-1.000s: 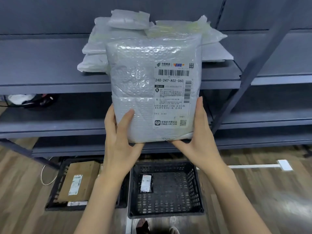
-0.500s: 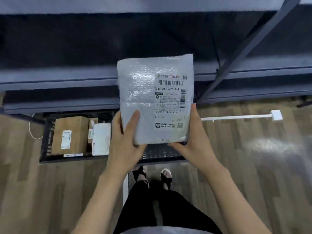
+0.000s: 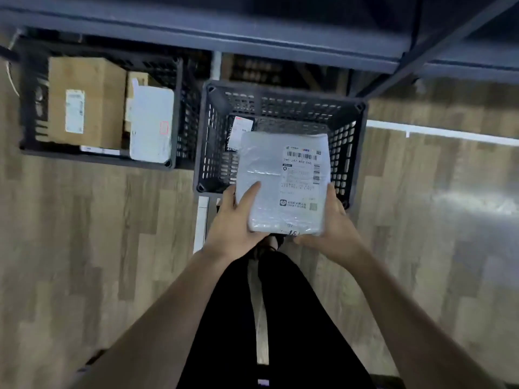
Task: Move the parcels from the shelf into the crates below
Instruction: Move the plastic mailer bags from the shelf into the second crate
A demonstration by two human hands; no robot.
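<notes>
A grey bubble-wrap parcel [image 3: 280,181] with a white shipping label is held flat over the near half of a black perforated crate [image 3: 348,153] on the floor. My left hand [image 3: 238,220] grips its near left corner, thumb on top. My right hand [image 3: 334,223] holds the near right corner from the side and underneath. A small dark parcel [image 3: 238,130] with a white label lies at the crate's far left, partly hidden by the held parcel.
A second black crate [image 3: 31,88] at the left holds a brown carton [image 3: 92,102] and a white parcel [image 3: 151,127]. The grey shelf edge [image 3: 196,35] runs across the top, with a slanted brace [image 3: 421,57] at right. My dark-clothed legs [image 3: 280,318] stand on wood flooring.
The parcel has come down from shelf height to just over the right crate, still in both hands. My view has tilted downward, so the shelf parcels have left the frame.
</notes>
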